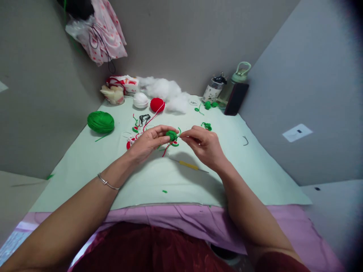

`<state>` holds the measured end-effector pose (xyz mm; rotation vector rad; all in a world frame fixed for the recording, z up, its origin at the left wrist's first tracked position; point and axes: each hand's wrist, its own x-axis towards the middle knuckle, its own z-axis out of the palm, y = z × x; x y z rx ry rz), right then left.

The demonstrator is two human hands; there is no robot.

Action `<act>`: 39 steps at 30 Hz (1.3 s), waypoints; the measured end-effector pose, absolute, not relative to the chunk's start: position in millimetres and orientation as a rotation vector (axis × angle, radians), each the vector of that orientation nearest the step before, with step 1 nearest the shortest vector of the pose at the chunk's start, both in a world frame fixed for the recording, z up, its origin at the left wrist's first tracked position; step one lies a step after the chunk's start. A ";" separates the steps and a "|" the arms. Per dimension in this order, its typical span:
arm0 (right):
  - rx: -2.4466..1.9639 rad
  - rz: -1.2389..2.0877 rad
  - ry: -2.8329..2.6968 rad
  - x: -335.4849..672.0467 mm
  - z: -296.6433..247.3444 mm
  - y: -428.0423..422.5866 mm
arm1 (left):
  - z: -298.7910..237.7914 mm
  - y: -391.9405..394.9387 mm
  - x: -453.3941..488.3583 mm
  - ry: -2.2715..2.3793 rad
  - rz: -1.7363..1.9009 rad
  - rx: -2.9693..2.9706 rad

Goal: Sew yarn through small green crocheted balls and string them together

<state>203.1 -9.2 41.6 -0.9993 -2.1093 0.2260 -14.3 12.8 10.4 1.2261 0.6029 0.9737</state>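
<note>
My left hand (149, 141) pinches a small green crocheted piece (171, 135) above the pale green table cover (249, 170). A red strand (166, 150) hangs from the piece. My right hand (202, 143) is closed in a pinch on a green yarn end (179, 132) at the piece's right side. Just below my hands, a crochet hook with a yellow handle (187, 165) lies flat on the cover. Left of my left hand lies a red and white crocheted piece (131, 141).
A green yarn ball (100, 122) sits at the left. Red (157, 104) and white (140, 100) yarn balls and white stuffing (164, 90) are at the back. Two bottles (227, 87) and a dark phone (236, 99) stand back right. Grey partition walls enclose the table.
</note>
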 end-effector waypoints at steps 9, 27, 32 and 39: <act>-1.000 0.494 -2.056 206.3 40.8 -6.4 | 12.1 12.1 -12.4 0.642 0.919 1.182; -0.996 0.761 -1.972 210.0 48.2 -4.7 | 12.4 11.0 -14.2 0.584 0.944 1.210; -0.983 0.809 -1.936 208.0 48.0 -4.8 | 11.8 10.9 -15.3 0.548 0.943 1.207; -1.031 0.811 -1.908 204.6 44.4 -5.8 | 11.5 10.0 -15.5 0.570 0.978 1.187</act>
